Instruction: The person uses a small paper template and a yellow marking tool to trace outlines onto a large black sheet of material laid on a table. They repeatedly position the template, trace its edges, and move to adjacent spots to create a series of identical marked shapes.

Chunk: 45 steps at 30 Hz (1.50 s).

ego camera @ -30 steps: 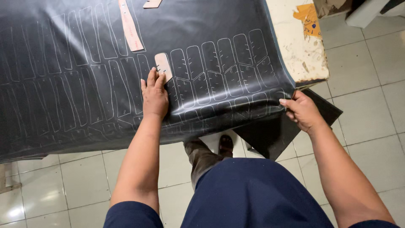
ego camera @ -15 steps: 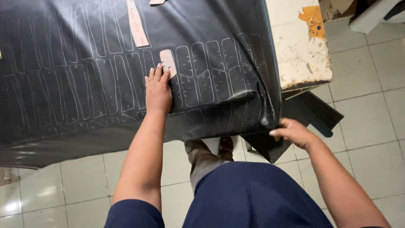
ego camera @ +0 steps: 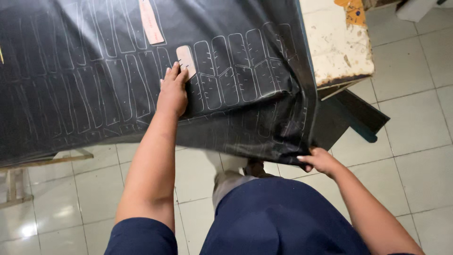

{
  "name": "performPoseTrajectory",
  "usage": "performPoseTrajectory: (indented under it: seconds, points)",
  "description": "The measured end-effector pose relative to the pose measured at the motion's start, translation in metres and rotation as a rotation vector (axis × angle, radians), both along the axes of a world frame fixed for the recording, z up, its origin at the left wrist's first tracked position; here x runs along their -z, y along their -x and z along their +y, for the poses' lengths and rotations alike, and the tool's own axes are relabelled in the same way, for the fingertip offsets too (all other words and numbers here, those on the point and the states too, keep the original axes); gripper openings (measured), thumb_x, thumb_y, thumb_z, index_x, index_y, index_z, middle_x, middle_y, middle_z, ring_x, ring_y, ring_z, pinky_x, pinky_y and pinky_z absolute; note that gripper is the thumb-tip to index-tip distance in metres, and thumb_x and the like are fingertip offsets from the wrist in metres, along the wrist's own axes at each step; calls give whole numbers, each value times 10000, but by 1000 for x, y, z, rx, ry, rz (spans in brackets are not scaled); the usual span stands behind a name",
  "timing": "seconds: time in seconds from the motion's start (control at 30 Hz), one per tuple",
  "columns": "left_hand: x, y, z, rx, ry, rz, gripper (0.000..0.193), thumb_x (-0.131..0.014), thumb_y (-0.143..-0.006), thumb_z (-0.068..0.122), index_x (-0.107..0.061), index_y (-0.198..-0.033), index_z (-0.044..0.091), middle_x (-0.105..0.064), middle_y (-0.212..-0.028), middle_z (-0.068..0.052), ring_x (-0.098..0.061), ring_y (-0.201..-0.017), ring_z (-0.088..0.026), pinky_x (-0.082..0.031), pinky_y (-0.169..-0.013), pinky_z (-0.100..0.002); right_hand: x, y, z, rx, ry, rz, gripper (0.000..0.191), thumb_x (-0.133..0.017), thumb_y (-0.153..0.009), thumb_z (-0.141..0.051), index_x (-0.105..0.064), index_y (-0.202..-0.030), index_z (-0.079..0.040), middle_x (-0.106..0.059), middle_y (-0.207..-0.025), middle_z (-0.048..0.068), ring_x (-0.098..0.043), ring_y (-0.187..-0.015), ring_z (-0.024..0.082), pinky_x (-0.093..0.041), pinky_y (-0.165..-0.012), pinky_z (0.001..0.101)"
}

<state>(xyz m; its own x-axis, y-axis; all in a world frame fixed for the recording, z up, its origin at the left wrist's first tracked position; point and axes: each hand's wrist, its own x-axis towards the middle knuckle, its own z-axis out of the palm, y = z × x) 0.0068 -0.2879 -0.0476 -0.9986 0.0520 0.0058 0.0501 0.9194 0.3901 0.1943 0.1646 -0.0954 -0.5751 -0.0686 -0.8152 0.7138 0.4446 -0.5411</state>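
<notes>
On the near part of the worktop, the left hand (ego camera: 173,90) lies palm down and open, fingers spread flat on the black sheet (ego camera: 94,80); this placement pins the material so it does not slide off the surface. Fingertips touch the near end of a small tan template (ego camera: 186,60), a rounded oblong lying on the sheet among chalk outlines of the same shape. Down at the right, below the table edge, the right hand (ego camera: 319,160) is closed in a pinch on the hanging lower corner of the sheet, gathering the overhang where it folds. Sheet: dark, slightly glossy, covers most of the worktop and drapes over its near and right edges; marked in rows of white traced outlines. Farther off, a longer pinkish strip template (ego camera: 151,21) rests on the sheet, apart from the hands. At the far right, the bare white worktop corner (ego camera: 337,47) shows worn, stained paint. Beneath: pale tiled floor (ego camera: 415,118), a dark offcut (ego camera: 358,113) hanging by the table, a wooden trestle leg (ego camera: 19,174) at the left.
</notes>
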Motion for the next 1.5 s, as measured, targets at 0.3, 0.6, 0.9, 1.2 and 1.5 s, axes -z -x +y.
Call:
performPoseTrajectory:
  seconds: [0.3, 0.6, 0.9, 1.2, 1.5]
  points:
    - [4, -31, -4, -16, -1, 248, 580, -641, -1000, 111, -466, -1553, 143, -329, -1661, -194, -325, -1520, -387, -248, -1238, -551, -44, -28, 35, 266, 66, 173, 161, -758, -854, -204, -723, -937, -71, -553, -668, -28, -405, -527, 97, -315, -481, 262]
    - [9, -113, -39, -25, 104, 156, 527, -592, -1045, 293, -487, -1519, 88, -363, -1629, -184, -324, -1511, -372, -231, -1215, -602, -53, -55, 30, 322, 60, 271, 116, -737, -875, -154, -696, -951, -78, -526, -688, -53, -384, -533, 67, -282, -471, 247]
    - [6, -142, -56, -6, 141, 81, 602, -596, -998, 337, -462, -1536, 103, -339, -1653, -147, -306, -1521, -345, -230, -1203, -616, -63, -72, 23, 335, 26, 342, 148, -742, -888, -159, -622, -841, -85, -479, -626, -34, -377, -511, 65, -267, -453, 252]
    - [-19, -126, -51, -33, 321, -242, 645, -578, -970, 282, -343, -1566, 208, -219, -1681, -28, -261, -1519, -234, -195, -1176, -657, -65, -74, 12, 394, 58, 343, 145, -753, -872, -156, -629, -854, -81, -480, -632, -40, -366, -503, 66, -253, -443, 251]
    - [-41, -108, -69, -37, 254, -455, 886, -488, -847, -146, -376, -1556, 373, -178, -1699, 122, -309, -1522, -163, -223, -1197, -657, -75, -75, 14, 468, 0, 356, 109, -744, -873, -144, -685, -933, -74, -528, -672, -49, -384, -523, 58, -276, -462, 242]
